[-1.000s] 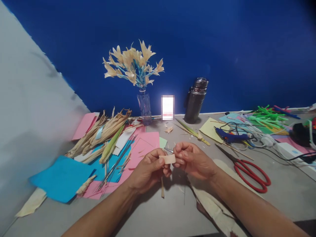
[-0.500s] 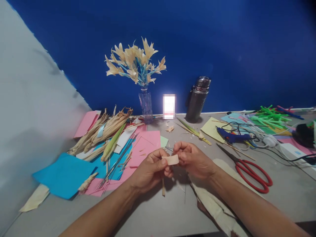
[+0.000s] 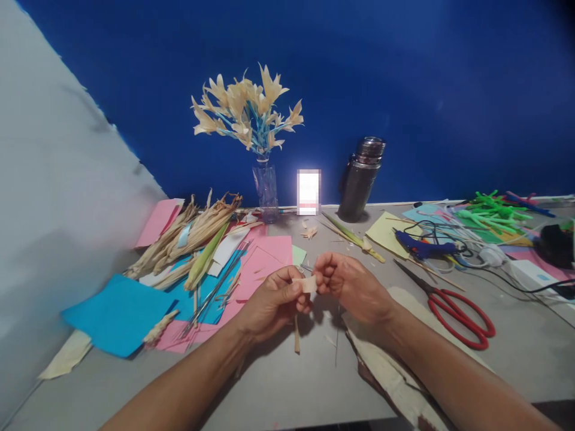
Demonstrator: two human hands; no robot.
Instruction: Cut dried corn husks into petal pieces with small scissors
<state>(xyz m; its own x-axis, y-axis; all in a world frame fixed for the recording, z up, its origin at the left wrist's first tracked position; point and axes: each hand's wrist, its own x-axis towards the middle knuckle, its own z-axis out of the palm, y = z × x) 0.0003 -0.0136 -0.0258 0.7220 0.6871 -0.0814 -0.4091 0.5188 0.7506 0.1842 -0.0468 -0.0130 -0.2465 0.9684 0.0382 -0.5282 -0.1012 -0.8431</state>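
My left fingers (image 3: 294, 291) are pinching a short pale husk-like strip (image 3: 309, 284); my right fingers (image 3: 319, 280) are sitting curled at its other end, hold unclear. Uneven tugging would be risking a split.

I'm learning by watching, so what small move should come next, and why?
Perhaps steady the pale strip with the right hand: the left hand pinches one end, and the right is at the other, though whether it grips is unclear.
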